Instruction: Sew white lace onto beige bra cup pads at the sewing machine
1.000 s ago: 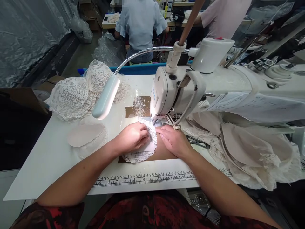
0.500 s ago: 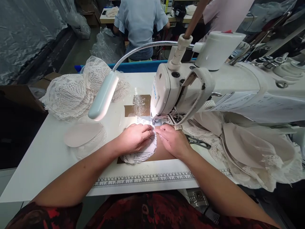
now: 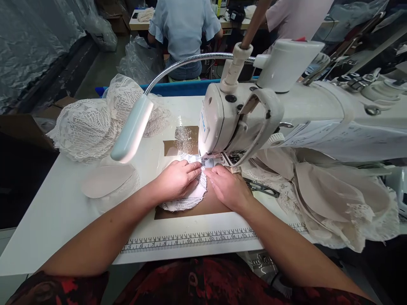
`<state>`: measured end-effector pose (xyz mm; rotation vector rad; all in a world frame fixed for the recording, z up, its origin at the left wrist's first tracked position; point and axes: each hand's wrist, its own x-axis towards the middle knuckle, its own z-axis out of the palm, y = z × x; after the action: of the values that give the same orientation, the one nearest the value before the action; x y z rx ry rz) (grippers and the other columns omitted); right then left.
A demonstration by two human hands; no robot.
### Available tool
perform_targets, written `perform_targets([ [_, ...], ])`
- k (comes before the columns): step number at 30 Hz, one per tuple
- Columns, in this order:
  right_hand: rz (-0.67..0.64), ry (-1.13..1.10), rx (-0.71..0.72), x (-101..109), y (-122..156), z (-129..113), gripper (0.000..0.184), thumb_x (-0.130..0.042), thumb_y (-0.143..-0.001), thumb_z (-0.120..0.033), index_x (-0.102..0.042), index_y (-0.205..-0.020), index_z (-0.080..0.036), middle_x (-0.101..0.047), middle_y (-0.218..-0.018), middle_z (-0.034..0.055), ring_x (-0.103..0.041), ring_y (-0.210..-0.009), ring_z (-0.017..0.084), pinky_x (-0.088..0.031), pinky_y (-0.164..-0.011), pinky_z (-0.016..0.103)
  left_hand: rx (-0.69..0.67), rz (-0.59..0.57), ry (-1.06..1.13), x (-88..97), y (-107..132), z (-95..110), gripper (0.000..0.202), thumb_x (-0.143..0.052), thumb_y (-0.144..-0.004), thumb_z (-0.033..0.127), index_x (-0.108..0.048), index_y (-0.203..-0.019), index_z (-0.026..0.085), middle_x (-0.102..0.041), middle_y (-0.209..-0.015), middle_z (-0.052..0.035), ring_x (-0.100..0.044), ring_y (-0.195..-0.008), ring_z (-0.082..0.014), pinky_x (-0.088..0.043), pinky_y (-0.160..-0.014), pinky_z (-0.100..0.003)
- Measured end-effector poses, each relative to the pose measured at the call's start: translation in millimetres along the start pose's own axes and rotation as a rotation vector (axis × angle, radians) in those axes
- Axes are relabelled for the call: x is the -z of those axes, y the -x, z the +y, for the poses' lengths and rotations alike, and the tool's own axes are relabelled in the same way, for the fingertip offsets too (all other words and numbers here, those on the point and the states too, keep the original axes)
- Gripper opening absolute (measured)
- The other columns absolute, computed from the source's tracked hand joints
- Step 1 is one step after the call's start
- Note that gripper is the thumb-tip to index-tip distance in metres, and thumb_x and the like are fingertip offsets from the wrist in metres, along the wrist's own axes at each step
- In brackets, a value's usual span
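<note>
Ruler strip [image 3: 190, 241] is lying nearest, in front of the sewing machine [image 3: 219, 118]. Closer to the machine, brown sheet [image 3: 216, 203] is lying under the lace fabric pc [image 3: 196, 194], which is sitting at the machine's front L, reaching its needle area [image 3: 203, 162]. L hand [image 3: 179, 180] is resting on the pc, fingers bent; R hand [image 3: 229, 186] is half-curling by the pc's R edge, machine side; can't tell if either's pinching. Pc is looking light, soft, floppy, prob. snag-prone; best hold = flat fingers on plain middle, light pinch at rim. Fabric pile [image 3: 330, 190] is lying R of machine; lamp [image 3: 132, 129] is hanging L; co-worker [image 3: 181, 29] is sitting beyond.
</note>
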<state>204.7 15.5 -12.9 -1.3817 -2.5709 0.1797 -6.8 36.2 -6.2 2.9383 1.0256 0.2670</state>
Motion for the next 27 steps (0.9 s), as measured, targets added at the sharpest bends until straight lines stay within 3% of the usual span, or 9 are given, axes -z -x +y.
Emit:
perform_targets([
  [5,0.005,-0.077,0.175,-1,7,3,0.029,-0.043,-0.087,-0.016,-0.068,-0.103,-0.017,-0.064,-0.087,0.0062,-0.051,-0.078,0.018,-0.035,-0.070,0.029,0.056,0.054,0.008,1.4,2,-5,0.035,-0.041,-0.094,0.027,-0.061,-0.117,0.009,-0.060,-0.123,-0.0152,-0.057,-0.096,-0.0251,-0.047,-0.081,-0.039],
  [8,0.014,-0.116,0.207,-2,9,3,0.028,-0.044,-0.087,-0.017,-0.068,-0.100,-0.017,-0.064,-0.085,0.0054,-0.050,-0.076,0.017,-0.036,-0.071,0.029,0.075,0.072,0.000,0.0,3,-4,0.033,-0.042,-0.094,0.026,-0.061,-0.115,0.009,-0.061,-0.119,-0.0159,-0.057,-0.094,-0.0243,-0.046,-0.080,-0.039],
  [16,0.014,-0.061,0.038,1,3,-1,0.030,-0.043,-0.090,-0.019,-0.065,-0.109,-0.018,-0.064,-0.092,0.0075,-0.054,-0.086,0.020,-0.036,-0.073,0.030,-0.023,0.048,0.011,-3.8,2,5,0.033,-0.042,-0.095,0.026,-0.060,-0.118,0.012,-0.059,-0.124,-0.0134,-0.054,-0.097,-0.0240,-0.044,-0.081,-0.039],
  [27,-0.067,0.045,-0.041,5,-4,-8,0.032,-0.042,-0.088,-0.016,-0.062,-0.114,-0.019,-0.065,-0.096,0.0069,-0.054,-0.083,0.022,-0.033,-0.067,0.031,-0.019,0.023,-0.019,-2.7,0,3,0.038,-0.039,-0.096,0.029,-0.057,-0.124,0.010,-0.057,-0.129,-0.0116,-0.051,-0.093,-0.0245,-0.044,-0.080,-0.039],
])
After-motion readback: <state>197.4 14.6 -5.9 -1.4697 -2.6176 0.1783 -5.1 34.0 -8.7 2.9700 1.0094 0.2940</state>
